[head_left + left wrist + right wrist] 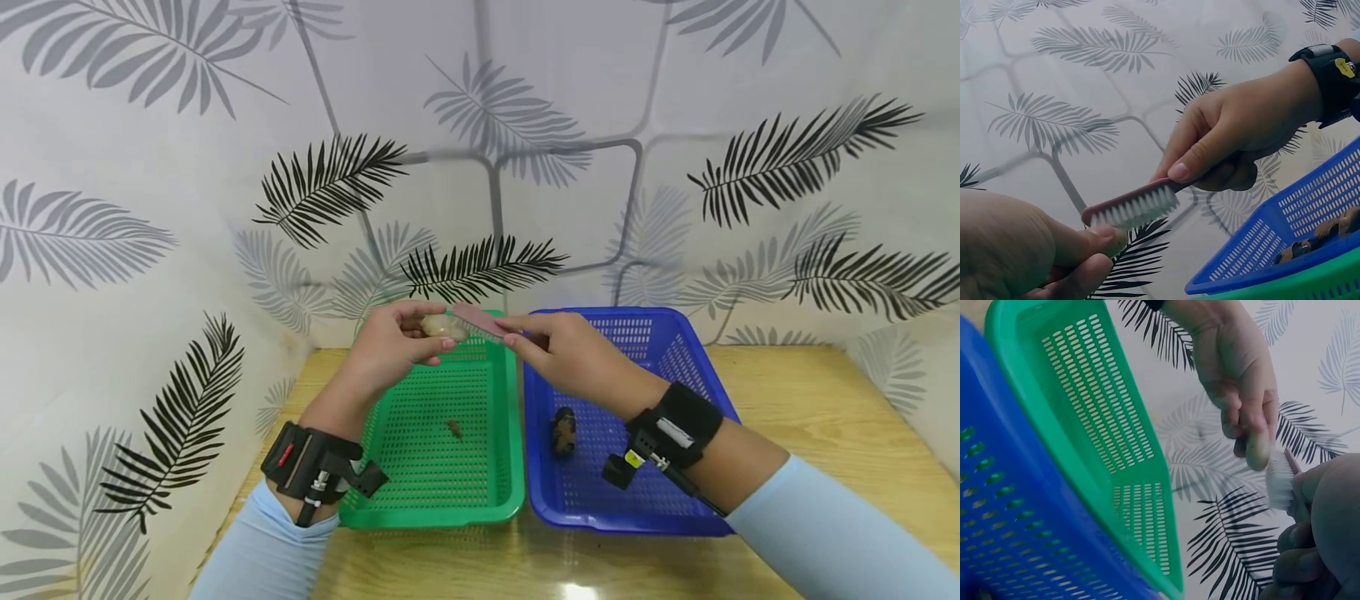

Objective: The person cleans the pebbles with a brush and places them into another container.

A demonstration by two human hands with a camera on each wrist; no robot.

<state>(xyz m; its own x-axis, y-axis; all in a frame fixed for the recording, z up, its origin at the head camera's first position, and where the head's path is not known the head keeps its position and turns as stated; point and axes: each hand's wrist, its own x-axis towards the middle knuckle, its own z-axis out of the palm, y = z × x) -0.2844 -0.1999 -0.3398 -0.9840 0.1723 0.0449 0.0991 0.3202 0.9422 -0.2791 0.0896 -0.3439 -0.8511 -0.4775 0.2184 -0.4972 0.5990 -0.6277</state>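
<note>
Over the far end of the green basket (pixel 491 508), my left hand (pixel 393 342) holds a pale yellowish, smooth, rounded piece (pixel 442 327) between thumb and fingers. Its kind is unclear, as the fingers hide part of it. Opposite, my right hand (pixel 573 354) pinches the handle end of a pink-backed brush (pixel 477 319). White bristles (pixel 1138 209) face down along its underside in the left wrist view. In the right wrist view, the bristles stand right at the pale piece (pixel 1259 450).
A small brown bit (pixel 454 428) lies in the green basket. Beside it on the wooden table (pixel 795 417), a blue basket (pixel 630 521) contains dark and brown lumps (pixel 564 432). Behind stands a leaf-patterned white cloth (pixel 540 83).
</note>
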